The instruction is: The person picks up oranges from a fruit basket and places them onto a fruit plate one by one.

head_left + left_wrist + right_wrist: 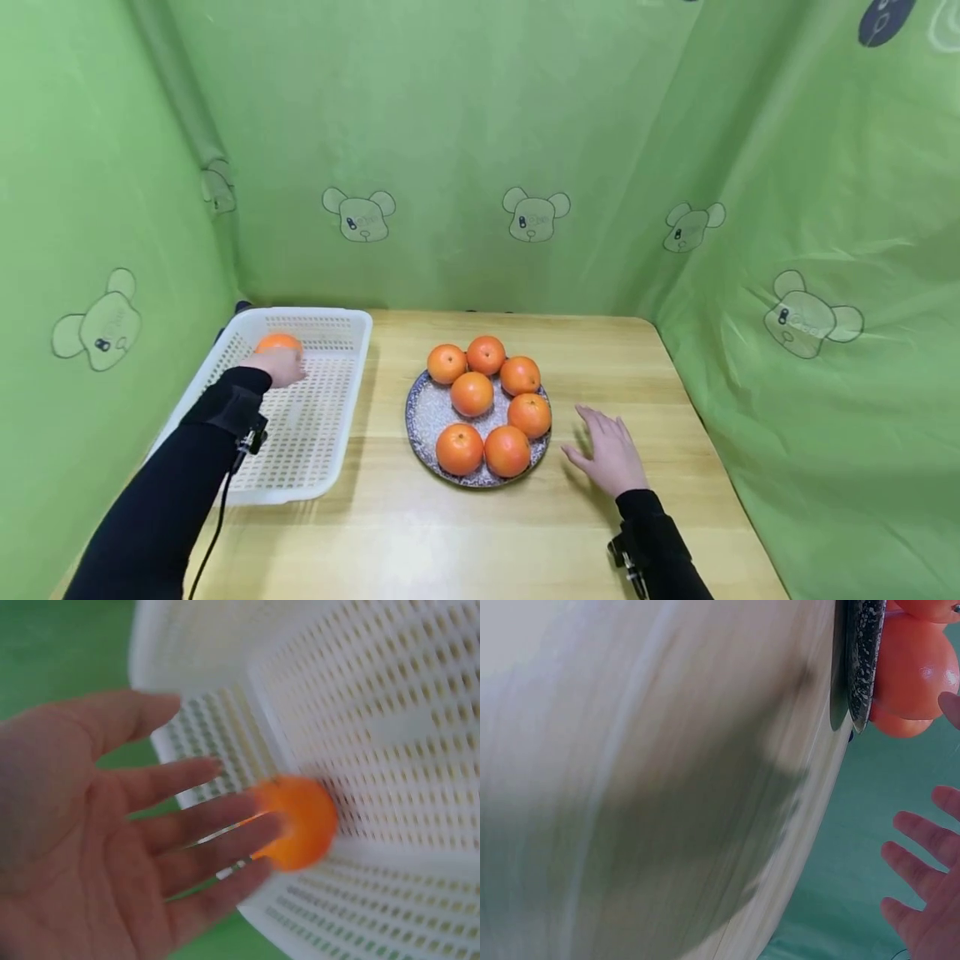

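My left hand (279, 367) is over the white perforated plastic basket (363, 367), beside an orange (279, 342) at the basket's far left part. In the left wrist view the fingers are spread and straight, and their tips overlap the blurred orange (304, 825), which lies in a corner of the basket. Just right of a speckled blue-and-white plate (435, 417), my right hand (611, 457) hovers close over the wooden table, fingers spread and holding nothing. Several oranges (472, 394) sit on that plate, mostly along its far and right sides.
The wooden table (480, 542) reaches back to a green curtain (450, 125) with bear faces, which also hangs along both sides. A black cable (213, 542) trails from the left wrist camera. The basket stands at the table's left edge.
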Motion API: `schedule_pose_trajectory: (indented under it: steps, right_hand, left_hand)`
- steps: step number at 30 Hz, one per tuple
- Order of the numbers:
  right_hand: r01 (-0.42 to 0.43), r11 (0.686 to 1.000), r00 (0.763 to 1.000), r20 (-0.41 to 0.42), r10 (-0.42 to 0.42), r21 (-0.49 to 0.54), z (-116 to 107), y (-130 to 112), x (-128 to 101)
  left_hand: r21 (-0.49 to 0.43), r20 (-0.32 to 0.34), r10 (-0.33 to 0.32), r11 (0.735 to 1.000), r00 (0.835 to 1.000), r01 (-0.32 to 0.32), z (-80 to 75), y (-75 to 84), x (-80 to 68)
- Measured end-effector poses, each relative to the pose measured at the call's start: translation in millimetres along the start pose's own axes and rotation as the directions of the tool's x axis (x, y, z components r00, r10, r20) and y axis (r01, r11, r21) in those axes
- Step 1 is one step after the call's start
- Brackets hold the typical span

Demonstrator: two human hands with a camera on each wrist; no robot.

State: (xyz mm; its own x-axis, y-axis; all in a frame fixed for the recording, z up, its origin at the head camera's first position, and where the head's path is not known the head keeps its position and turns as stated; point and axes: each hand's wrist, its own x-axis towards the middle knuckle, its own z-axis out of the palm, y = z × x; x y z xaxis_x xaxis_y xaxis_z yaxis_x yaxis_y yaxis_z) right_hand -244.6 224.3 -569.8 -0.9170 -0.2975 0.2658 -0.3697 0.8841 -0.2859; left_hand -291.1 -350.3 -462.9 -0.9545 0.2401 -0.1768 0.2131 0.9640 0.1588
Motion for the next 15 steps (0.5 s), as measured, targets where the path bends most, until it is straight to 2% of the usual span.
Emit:
schedule_pose_trajectory:
  steps: [2, 4, 5, 6, 9, 12, 14, 15]
  right_hand:
    - [0.000, 1.000, 1.000, -0.012, 0.000, -0.006, 0.7, 1.0, -2.7]
    - [-0.002, 1.000, 1.000, -0.020, 0.002, -0.011, 2.0, 1.8, -6.0]
    - [-0.003, 1.000, 1.000, -0.023, 0.003, -0.015, 2.8, 2.1, -7.6]
    - [-0.005, 1.000, 1.000, -0.024, 0.004, -0.014, 3.4, 2.5, -9.1]
    - [-0.016, 1.000, 1.000, -0.020, 0.015, -0.017, 5.7, 3.6, -12.2]
    - [-0.026, 1.000, 1.000, -0.013, 0.026, -0.017, 6.7, 4.3, -11.8]
    - [-0.027, 0.999, 1.000, -0.013, 0.027, -0.023, 6.8, 4.9, -8.9]
    - [-0.025, 0.999, 1.000, -0.014, 0.024, -0.025, 6.3, 5.1, -6.5]
  left_hand:
    - [0.015, -0.105, -0.045, 0.999, 0.993, 0.047, 5.2, -6.0, 9.7]
    - [-0.016, -0.192, -0.119, 0.993, 0.974, 0.118, 12.5, -9.4, 14.7]
    - [-0.025, -0.185, -0.196, 0.981, 0.963, 0.194, 9.1, 1.5, 10.5]
    - [-0.060, -0.189, -0.241, 0.970, 0.952, 0.234, 13.5, 0.3, 11.1]
    - [-0.125, -0.164, -0.321, 0.945, 0.933, 0.303, 29.0, -5.1, 10.8]
    - [-0.136, -0.102, -0.341, 0.935, 0.935, 0.326, 40.3, -10.7, 10.3]
    - [-0.128, -0.118, -0.333, 0.939, 0.936, 0.318, 41.8, -12.9, 10.6]
    - [-0.122, -0.150, -0.324, 0.944, 0.934, 0.308, 40.5, -13.3, 11.4]
